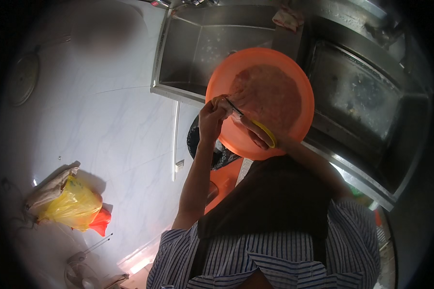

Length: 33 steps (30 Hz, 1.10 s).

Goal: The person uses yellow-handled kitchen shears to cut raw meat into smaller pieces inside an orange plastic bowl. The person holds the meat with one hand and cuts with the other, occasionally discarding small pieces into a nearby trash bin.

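Note:
In front of me an orange plastic basin [308, 83] rests over the edge of a steel sink. A mass of pale pink, raw-looking meat [271, 94] lies in it. My left hand [210, 121] pinches a pale piece of meat [227, 104] above the basin's left side. Yellow-handled scissors [267, 130] are in my right hand [256, 135], which reaches across the basin's near side. Their dark blades point up and left, with the tip at the piece by my left fingers. Whether the blades are parted is hard to tell.
The sink has a left bowl [217, 39] and a right bowl [358, 97], with a cloth [288, 18] on the divider's far end. A black bin bag [193, 139] sits below the basin's left. Yellow plastic bag [74, 204] hangs on the pale wall, above a fan [80, 275].

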{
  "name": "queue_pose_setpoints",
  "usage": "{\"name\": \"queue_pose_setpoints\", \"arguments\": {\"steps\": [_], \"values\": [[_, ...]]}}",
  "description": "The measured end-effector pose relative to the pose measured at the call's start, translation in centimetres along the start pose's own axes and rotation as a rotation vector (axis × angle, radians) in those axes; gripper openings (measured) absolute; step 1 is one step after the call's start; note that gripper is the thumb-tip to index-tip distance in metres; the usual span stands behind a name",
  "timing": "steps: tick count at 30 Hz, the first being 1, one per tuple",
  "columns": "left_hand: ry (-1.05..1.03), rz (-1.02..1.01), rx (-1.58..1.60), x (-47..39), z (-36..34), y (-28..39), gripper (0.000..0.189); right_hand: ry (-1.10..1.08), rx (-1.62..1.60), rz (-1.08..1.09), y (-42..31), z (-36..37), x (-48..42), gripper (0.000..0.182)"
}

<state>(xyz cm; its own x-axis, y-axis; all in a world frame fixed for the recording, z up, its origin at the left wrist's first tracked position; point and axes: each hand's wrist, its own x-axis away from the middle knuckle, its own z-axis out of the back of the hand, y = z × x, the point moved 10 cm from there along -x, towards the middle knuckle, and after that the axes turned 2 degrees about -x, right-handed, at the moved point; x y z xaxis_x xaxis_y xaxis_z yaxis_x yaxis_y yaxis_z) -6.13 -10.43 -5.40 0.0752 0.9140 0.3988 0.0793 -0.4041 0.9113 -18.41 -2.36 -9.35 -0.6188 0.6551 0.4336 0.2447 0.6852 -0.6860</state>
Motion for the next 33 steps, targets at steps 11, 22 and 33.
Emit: {"name": "queue_pose_setpoints", "arguments": {"steps": [11, 22, 33], "values": [[-0.072, 0.033, -0.007, 0.1, -0.8, 0.5, 0.032, -0.044, -0.077, -0.066, 0.9, -0.3, 0.0, 0.058], [-0.09, 0.047, -0.005, 0.3, -1.1, 0.0, 0.037, -0.003, -0.067, -0.015, 2.7, 2.0, -0.5, 0.059], [-0.102, 0.347, 0.504, -1.6, -1.2, -4.5, 0.031, 0.275, 0.55, 0.21, -0.7, 3.5, -0.6, 0.056]]}}
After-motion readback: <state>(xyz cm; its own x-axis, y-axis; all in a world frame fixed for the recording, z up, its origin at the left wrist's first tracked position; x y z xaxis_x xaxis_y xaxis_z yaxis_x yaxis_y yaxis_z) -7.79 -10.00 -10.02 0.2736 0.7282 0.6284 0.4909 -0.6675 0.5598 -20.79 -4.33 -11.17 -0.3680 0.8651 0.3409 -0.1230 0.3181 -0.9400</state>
